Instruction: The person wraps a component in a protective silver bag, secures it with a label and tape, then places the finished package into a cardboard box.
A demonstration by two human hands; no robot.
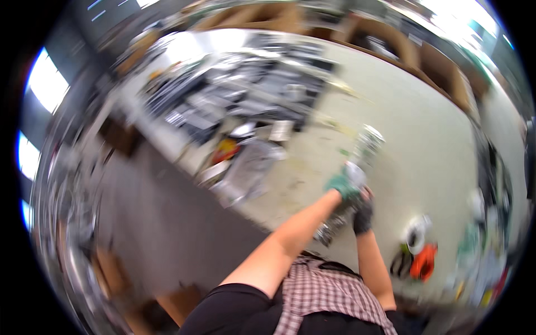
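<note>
A long, shiny, silvery bundle [368,144] that looks wrapped in clear film lies slantwise across the table in front of me; motion blurs it. My left hand [346,185], in a green glove, is closed around its middle, and a whitish patch shows at the fingers. Close beside it, my right hand [363,214] in a dark grey glove grips the same bundle from the right, with bare fingertips showing. The bundle's near end [330,230] sticks out below my hands, toward my checked apron.
Many grey and silvery flat pieces [240,89] cover the table's far left. Nearer lies a clear plastic bag [248,170] by a red-yellow item [225,151]. On the right are a white tape roll [416,237] and an orange tool [424,262]. Cardboard boxes [385,42] line the far edge.
</note>
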